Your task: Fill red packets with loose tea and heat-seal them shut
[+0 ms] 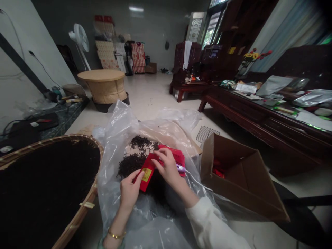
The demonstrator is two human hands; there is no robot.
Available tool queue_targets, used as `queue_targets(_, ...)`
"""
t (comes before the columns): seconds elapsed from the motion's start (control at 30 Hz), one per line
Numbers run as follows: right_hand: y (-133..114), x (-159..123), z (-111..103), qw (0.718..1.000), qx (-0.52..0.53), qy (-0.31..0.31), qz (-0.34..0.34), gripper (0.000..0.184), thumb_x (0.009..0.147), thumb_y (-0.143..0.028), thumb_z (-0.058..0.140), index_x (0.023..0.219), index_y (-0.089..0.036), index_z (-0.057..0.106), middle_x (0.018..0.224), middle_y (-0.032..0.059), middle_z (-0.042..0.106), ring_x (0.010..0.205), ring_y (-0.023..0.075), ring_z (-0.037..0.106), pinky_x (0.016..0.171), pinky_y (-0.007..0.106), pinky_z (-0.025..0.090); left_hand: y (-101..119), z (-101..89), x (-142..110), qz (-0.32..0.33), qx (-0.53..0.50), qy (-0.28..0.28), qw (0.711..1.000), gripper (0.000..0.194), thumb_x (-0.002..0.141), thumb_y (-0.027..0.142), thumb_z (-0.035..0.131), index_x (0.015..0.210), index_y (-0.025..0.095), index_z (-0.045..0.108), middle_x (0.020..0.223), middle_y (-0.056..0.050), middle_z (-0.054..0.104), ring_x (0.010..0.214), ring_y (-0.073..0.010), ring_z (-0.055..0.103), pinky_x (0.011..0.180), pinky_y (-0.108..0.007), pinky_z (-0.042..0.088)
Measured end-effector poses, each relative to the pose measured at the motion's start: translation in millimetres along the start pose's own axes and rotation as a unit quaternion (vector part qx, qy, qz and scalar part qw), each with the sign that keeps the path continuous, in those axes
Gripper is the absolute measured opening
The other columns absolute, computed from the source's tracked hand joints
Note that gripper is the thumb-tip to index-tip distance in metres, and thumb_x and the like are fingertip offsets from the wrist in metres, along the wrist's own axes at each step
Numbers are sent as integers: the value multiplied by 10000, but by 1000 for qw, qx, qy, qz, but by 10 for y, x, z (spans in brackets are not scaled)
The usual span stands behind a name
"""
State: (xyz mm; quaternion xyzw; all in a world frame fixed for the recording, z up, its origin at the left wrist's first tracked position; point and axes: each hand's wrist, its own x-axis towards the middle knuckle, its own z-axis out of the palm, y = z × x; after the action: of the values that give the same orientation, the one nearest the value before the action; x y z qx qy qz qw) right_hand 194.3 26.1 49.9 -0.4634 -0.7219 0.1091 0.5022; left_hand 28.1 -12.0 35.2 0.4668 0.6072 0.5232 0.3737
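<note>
A small red packet (148,173) with a yellow label is tilted over the plastic-lined box. My left hand (129,189) grips its lower left side, thumb on the front near the label. At the packet's top edge, the thumb and forefinger of my right hand (168,167) pinch it. Behind my right hand lies a stack of red packets (178,156). A purple-and-white handheld device (181,168) with a white cord rests on the stack, partly hidden by that hand. Dark, dry, twisted leaves (131,164) lie in heaps on the clear plastic liner (116,138).
A wide woven basket (95,183) full of dark material stands at left. On the right is an open cardboard box (243,193) with red packets inside. Farther off are a round wooden-topped stand (102,75), a white fan (81,37) and a cluttered dark wooden table (249,112).
</note>
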Motion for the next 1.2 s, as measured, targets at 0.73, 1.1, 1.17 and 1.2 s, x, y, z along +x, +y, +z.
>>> queue_targets(0.73,-113,-27,-120,985,-51,-63,-152,224,980,-201,440,849,-207,621,718,45,655,681,173,571,671,331,437,-32,-12,10,13,22,14,1000,310,655,472,717,802,206,780,784,-60,780,694,-242,708,701,-338,573)
queue_targets(1.1,-42,-79,-144,936,268,-133,184,290,813,-446,684,971,-204,715,946,56,716,868,215,685,817,363,550,-13,-19,98,-145,-307,-26,940,509,602,510,816,967,178,693,905,-62,765,844,-239,727,751,-409,609)
queue_targets(1.17,-25,-65,-122,894,333,-220,204,373,756,-486,733,994,-199,735,970,54,741,940,243,691,886,399,537,18,-22,89,-148,-306,-52,939,523,615,492,816,1009,172,694,964,-81,762,906,-262,722,780,-429,610)
queue_targets(1.2,-12,-58,-109,873,358,-252,216,401,740,-505,742,995,-196,741,976,53,749,952,250,693,907,413,529,30,-26,85,-150,-301,-66,939,525,618,489,816,1013,163,696,990,-94,758,932,-274,718,791,-438,609)
